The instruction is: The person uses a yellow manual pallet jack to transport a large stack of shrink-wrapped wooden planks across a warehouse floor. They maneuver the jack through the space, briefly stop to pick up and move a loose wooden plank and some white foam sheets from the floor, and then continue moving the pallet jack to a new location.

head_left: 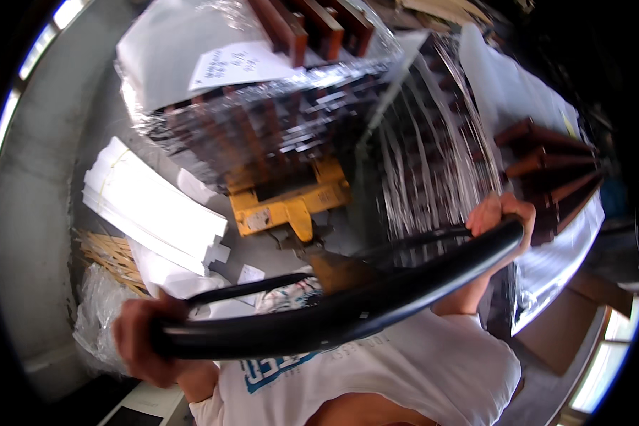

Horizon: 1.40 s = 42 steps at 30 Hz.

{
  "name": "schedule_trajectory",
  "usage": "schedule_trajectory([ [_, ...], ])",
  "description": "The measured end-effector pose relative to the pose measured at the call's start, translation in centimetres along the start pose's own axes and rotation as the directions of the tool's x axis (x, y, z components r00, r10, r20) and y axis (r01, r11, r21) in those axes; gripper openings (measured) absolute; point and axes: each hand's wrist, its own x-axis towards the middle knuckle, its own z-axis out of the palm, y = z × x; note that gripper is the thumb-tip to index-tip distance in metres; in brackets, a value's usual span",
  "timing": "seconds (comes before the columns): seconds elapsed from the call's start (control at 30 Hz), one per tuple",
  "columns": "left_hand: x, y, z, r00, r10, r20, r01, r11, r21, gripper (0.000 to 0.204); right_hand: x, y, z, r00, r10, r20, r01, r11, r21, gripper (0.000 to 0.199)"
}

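Both of my hands grip the black loop handle (355, 316) of a pallet jack, which crosses in front of my white shirt, its right end higher. My left hand (145, 341) is wrapped round the left end and slightly blurred. My right hand (504, 213) curls round the right end. Beyond the handle is the jack's yellow body (287, 209), close against a film-wrapped stack (227, 138) of dark brown wooden pieces. The forks are hidden, apparently beneath that stack. A handwritten paper sheet (241, 62) lies on its top, near several loose brown wooden pieces (323, 32).
Another film-wrapped stack (433, 149) stands to the right, with brown wooden pieces (550, 170) on it. White flat panels (153, 206) lie on the floor at left, near crumpled clear plastic (99, 319) and woven straw-coloured material (110, 259). A grey wall (32, 227) bounds the left side.
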Motion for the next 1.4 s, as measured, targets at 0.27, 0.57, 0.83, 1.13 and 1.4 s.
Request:
schedule_trajectory([
  [0.27,1.8,-7.4,9.0,0.938,-0.006,-0.347,0.044,0.994,0.102,0.021,-4.2,-3.7,0.7,0.981,-0.153,0.116,0.181,0.937,-0.299,0.028],
  [0.57,3.4,-10.8,17.4,0.859,-0.345,-0.378,0.284,0.936,-0.207,0.022,-5.8,-6.9,3.2,0.932,-0.007,0.361,0.114,0.954,-0.278,0.038],
  [0.83,6.5,-10.7,22.7,0.929,-0.250,-0.272,0.125,0.905,-0.406,0.022,-6.3,-5.3,6.2,0.983,-0.089,0.159,0.170,0.763,-0.624,0.024],
  [1.13,8.9,-8.9,28.3,0.884,-0.290,-0.367,0.067,0.855,-0.514,0.022,-3.5,-1.1,6.3,0.991,-0.132,0.004,0.104,0.765,-0.635,0.022],
  [1.4,9.6,-8.0,34.3,0.889,-0.192,-0.415,-0.005,0.903,-0.429,0.017,1.0,4.5,5.4,0.986,-0.144,-0.087,0.057,0.774,-0.631,0.025],
])
